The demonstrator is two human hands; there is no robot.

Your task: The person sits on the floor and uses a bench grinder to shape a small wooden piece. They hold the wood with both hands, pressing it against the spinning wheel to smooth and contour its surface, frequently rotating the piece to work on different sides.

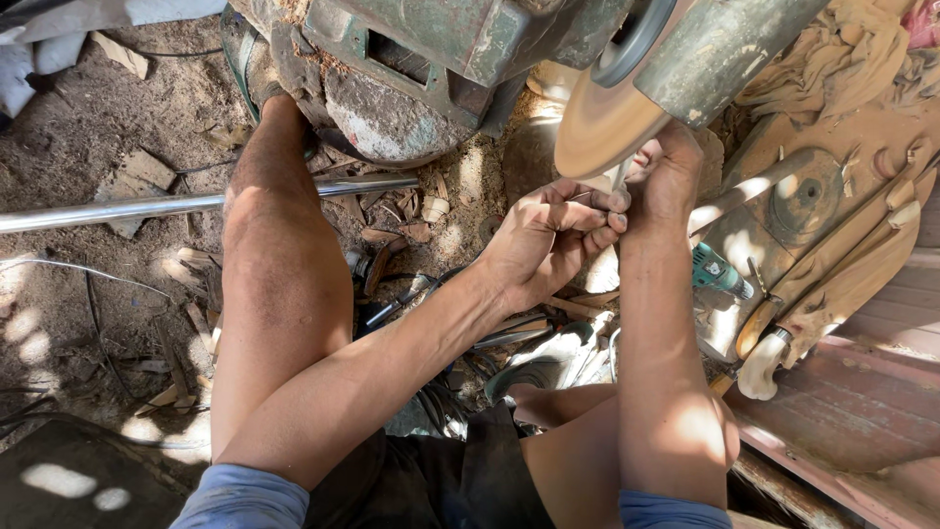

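Observation:
A round tan sanding disc (605, 120) spins on a worn green machine (460, 49) at the top of the head view. My left hand (548, 235) and my right hand (668, 176) meet just under the disc's lower edge. Both pinch a small pale piece (619, 176) and press it against the disc. Most of that piece is hidden by my fingers. My bare left leg (279, 264) stretches toward the machine's base.
A metal pipe (147, 206) lies across the dirt floor at left. Wood chips and scraps litter the ground. A teal power drill (720, 274), carved wooden parts (842, 255) and hand tools lie at right. Cables lie beneath my arms.

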